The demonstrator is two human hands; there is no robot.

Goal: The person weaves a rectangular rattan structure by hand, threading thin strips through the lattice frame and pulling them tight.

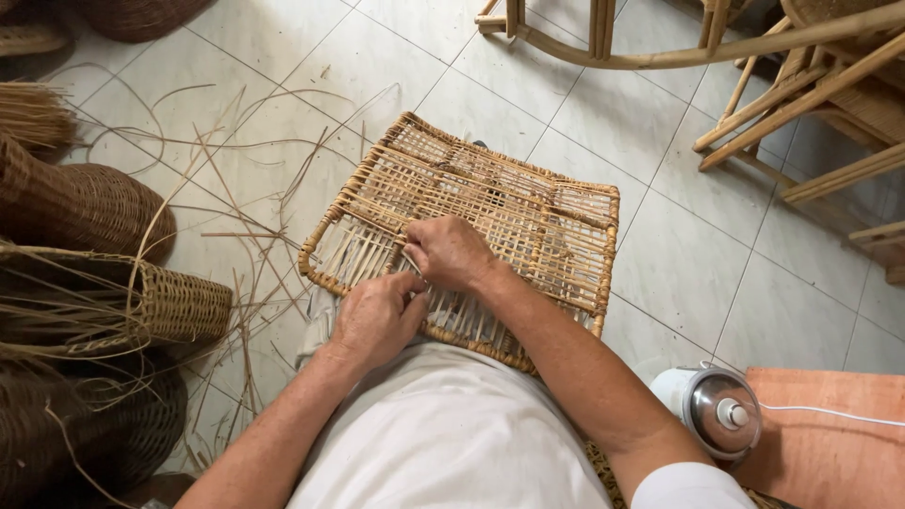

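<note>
Both hands meet over the near left part of a woven rattan panel (471,226) that rests on our lap and tilts out over the tiled floor (660,245). Our right hand (448,253) lies knuckles-up on the weave, fingers curled around a thin strand; we cannot see the strand clearly under them. Our left hand (375,319) sits just beside it, fingers pinched narrow on the same spot.

Progress, as we judge it: far and right sections of the panel show a crossed lattice already woven. The near left section shows mostly plain parallel strips, so cross-weaving is left to do there.

Loose cane strips (236,226) lie scattered on the floor to the left, near a stack of finished baskets (85,207). A small round appliance (714,407) sits at right; bare chair frames (801,94) stand beyond.
</note>
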